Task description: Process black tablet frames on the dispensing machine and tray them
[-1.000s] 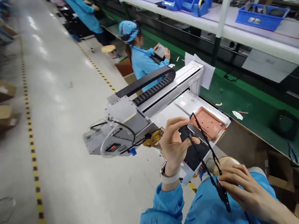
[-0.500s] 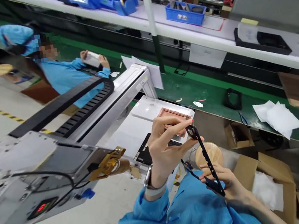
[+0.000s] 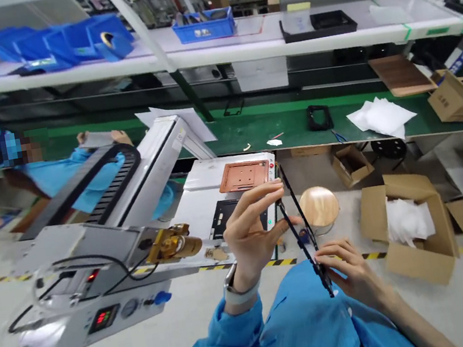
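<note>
A thin black frame is held up in the air, seen nearly edge-on. The fingers of my left hand pinch its upper end. At its lower end, my right hand grips the side with thumb and fingers. Behind my left hand is the white machine bed, which bears a copper-coloured fixture plate and a black plate partly hidden by that hand. A brass-coloured machine head hangs left of my left hand.
The machine arm fills the left side. Beyond it a person in blue holds a pale flat piece. A green bench carries another black frame and white sheets. A round stool and an open carton stand at right.
The view has turned and levelled, so more of the bench's right side shows. The black frame has tilted to a more edge-on angle, still between both hands.
</note>
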Demonstrator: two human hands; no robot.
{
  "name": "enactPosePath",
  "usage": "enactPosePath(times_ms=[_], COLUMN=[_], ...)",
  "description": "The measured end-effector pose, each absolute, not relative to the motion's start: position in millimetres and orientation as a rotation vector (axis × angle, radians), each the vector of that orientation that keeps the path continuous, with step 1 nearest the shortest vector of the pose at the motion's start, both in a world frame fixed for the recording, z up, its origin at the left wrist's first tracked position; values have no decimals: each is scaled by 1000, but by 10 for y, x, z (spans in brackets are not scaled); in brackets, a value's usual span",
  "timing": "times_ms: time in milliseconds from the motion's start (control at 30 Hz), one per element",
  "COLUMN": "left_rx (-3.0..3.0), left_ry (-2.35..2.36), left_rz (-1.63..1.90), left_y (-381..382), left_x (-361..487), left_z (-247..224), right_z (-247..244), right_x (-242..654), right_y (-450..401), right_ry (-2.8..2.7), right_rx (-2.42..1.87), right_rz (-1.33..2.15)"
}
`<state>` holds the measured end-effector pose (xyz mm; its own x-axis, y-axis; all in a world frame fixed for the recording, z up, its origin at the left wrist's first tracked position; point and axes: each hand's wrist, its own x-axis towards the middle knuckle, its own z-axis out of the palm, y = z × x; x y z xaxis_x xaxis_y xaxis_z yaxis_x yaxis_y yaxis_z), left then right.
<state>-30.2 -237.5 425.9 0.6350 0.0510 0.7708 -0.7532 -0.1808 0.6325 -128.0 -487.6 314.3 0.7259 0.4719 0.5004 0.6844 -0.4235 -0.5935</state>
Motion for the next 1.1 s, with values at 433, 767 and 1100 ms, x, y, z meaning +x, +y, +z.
enactPosePath(times_ms=[433, 767, 1100], left_rx=[1538, 1569, 1569], left_ry=[39, 498, 777], left_rz=[836, 1272, 1351], left_y=[-1146, 1256, 3661], left_x=[-1534, -3647, -5058], left_z=[4063, 4058, 3376], right_z=[3586, 3580, 2762], right_x=[-2218, -2763, -3310], right_y=[-3997, -1620, 1071], right_ry=[-1131, -1559, -1620], right_rx=[-1742, -1313, -1257], right_rz=[-74, 328, 565])
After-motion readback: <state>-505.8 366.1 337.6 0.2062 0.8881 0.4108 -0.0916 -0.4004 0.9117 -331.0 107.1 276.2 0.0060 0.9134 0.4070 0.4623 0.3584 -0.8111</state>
